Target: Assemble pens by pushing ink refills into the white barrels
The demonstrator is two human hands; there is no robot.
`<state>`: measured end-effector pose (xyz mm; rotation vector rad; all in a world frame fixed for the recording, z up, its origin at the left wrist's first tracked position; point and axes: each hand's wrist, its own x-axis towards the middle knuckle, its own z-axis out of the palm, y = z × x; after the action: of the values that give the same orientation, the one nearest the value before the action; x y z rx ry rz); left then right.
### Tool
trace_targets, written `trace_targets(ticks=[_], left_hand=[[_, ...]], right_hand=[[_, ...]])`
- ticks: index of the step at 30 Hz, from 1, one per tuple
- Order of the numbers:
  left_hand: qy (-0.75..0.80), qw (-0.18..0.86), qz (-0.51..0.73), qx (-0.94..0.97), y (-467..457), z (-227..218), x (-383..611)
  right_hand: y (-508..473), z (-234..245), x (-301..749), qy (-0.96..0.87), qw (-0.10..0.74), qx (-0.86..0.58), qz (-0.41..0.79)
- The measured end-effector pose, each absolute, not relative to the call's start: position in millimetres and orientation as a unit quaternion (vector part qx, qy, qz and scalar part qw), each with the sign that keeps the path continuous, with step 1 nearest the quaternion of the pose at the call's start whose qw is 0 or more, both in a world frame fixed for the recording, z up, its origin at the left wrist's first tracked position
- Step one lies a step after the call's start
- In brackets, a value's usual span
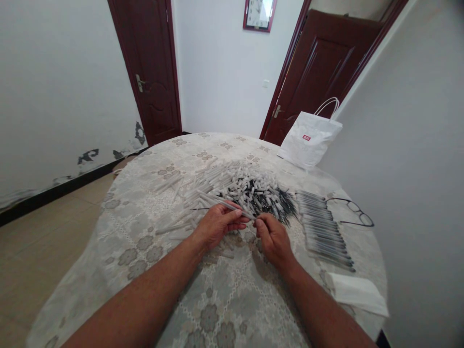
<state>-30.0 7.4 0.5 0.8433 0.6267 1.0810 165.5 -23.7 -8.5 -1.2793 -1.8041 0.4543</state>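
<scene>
My left hand (219, 223) is closed around a white pen barrel (224, 205) that sticks out up and to the left. My right hand (272, 238) is pinched next to it, fingertips meeting the left hand's at the barrel's near end; what it holds is too small to name. Both hands hover over a round table with a lace cloth (152, 241). Just beyond them lies a big heap of white pen barrels (213, 186) and dark refills and caps (261, 195). To the right, a neat row of assembled pens (322, 227) lies side by side.
A pair of black glasses (353, 208) lies at the table's right edge. A white paper bag (310, 137) leans at the back right against the wall. A folded white paper (357, 292) sits at the near right. Two dark red doors stand behind.
</scene>
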Motion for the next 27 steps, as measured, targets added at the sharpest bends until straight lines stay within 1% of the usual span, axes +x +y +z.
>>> trace_targets(ticks=[3, 7, 10, 14, 19, 23, 27], left_hand=[[0.287, 0.728, 0.492, 0.381, 6.2, 0.8, -28.9], [0.287, 0.726, 0.498, 0.378, 6.0, 1.3, -28.9], [0.285, 0.726, 0.498, 0.378, 6.5, 1.1, -29.8], [0.286, 0.728, 0.496, 0.377, 6.1, 1.6, -29.7], [0.291, 0.732, 0.493, 0.37, 4.9, 3.1, -28.4], [0.287, 0.729, 0.496, 0.375, 5.6, 2.8, -29.4], [0.288, 0.727, 0.496, 0.378, 6.4, 2.0, -30.4]], right_hand=[[-24.7, -6.4, 166.5, -0.728, 0.415, -0.509, 0.196], [-25.7, -8.8, 166.9, -0.712, 0.436, -0.507, 0.214], [-26.0, -9.8, 166.0, -0.71, 0.448, -0.508, 0.192], [-26.4, -6.0, 164.9, -0.727, 0.425, -0.513, 0.168], [-26.9, -3.2, 165.4, -0.737, 0.404, -0.503, 0.199], [-26.6, -7.7, 166.0, -0.726, 0.424, -0.502, 0.204], [-25.8, -10.3, 166.2, -0.722, 0.439, -0.504, 0.179]])
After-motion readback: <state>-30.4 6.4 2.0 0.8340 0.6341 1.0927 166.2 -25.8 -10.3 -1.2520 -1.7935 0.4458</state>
